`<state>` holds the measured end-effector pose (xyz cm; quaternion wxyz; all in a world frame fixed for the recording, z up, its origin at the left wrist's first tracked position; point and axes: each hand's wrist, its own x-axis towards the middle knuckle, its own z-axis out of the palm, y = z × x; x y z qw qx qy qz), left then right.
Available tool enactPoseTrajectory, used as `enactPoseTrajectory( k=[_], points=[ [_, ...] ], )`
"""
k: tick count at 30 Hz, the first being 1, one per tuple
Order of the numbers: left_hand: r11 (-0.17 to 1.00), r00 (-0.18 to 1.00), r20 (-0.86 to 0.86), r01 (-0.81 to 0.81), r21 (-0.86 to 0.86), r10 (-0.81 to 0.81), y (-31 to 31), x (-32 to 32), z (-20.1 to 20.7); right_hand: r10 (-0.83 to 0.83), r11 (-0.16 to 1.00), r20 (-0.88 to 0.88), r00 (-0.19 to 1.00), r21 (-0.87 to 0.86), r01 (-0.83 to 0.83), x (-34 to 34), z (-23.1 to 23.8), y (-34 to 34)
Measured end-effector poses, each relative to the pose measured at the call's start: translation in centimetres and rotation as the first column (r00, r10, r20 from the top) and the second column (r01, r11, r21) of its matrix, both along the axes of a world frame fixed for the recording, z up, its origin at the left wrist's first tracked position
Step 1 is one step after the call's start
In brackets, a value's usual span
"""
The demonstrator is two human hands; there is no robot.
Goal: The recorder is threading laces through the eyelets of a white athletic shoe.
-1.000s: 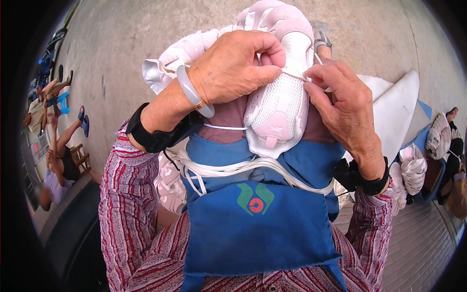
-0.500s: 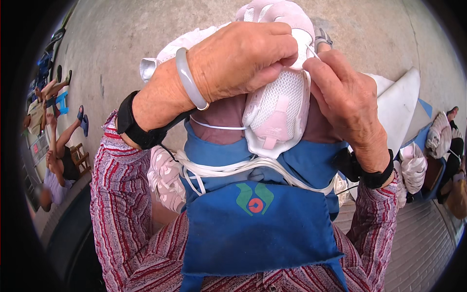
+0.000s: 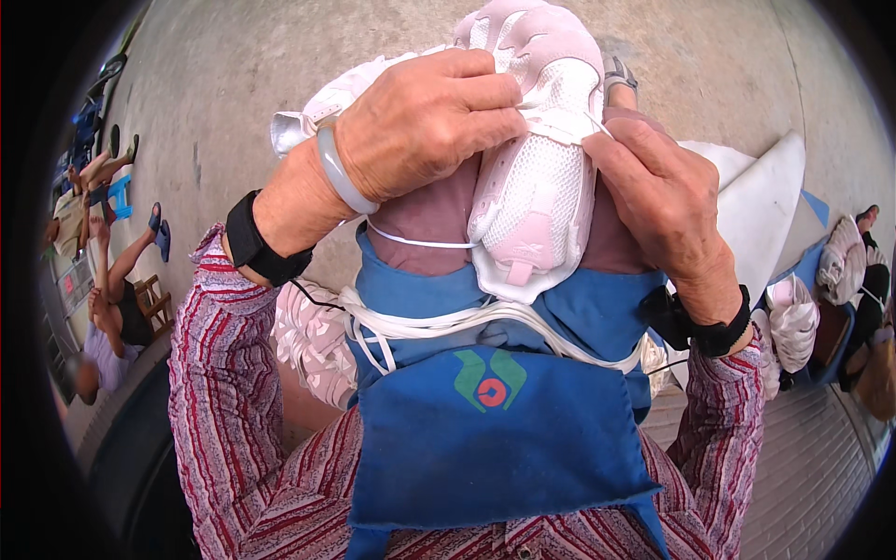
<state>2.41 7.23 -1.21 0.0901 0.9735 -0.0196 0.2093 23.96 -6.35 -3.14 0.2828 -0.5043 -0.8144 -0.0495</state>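
A pale pink and white mesh sneaker (image 3: 537,191) rests on my lap between my knees, its tongue end pointing away from me. My left hand (image 3: 429,121) is closed in a pinch at the sneaker's left eyelet edge, on a white shoelace. On the other side, my right hand (image 3: 658,191) pinches a thin white shoelace (image 3: 597,124) that runs taut to the shoe. Across my blue apron (image 3: 504,448) lies a bundle of loose white laces (image 3: 425,327). The left fingertips partly hide the lace there.
More pink and white shoes (image 3: 313,345) lie beside my left thigh, and another white shoe (image 3: 350,89) is beyond my left wrist. White sheets (image 3: 770,205) stand at the right. Further shoes (image 3: 793,322) and a person sit at far right; seated people (image 3: 112,308) are at far left.
My left hand has moved left and slightly down, away from the shoe's centre, uncovering the tongue and eyelets. The right hand stays nearly in place with its lace.
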Motion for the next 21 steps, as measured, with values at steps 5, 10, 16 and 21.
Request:
enactPoseTrajectory(
  k=[5,10,16,21],
  points=[
    [0.997,0.997,-0.037,-0.068,-0.019,0.068,-0.5,-1.0,-0.1,-0.111,0.978,-0.089,0.990,-0.184,0.093,0.1,0.4,-1.2],
    [0.819,0.919,-0.069,-0.377,-0.432,0.387,-2.1,-2.6,1.1,-0.232,0.943,-0.328,0.916,-0.307,0.129,0.1,1.2,-2.4],
    [0.344,0.846,-0.326,-0.482,-0.806,0.421,-4.3,-2.8,1.5,-0.349,0.883,-0.390,0.852,-0.442,0.160,0.1,1.0,-2.5],
    [0.364,0.801,-0.499,-0.596,-0.715,0.331,-4.0,-2.0,2.5,-0.319,0.896,-0.320,0.892,-0.408,0.174,-0.2,1.1,-1.3]
  ],
)
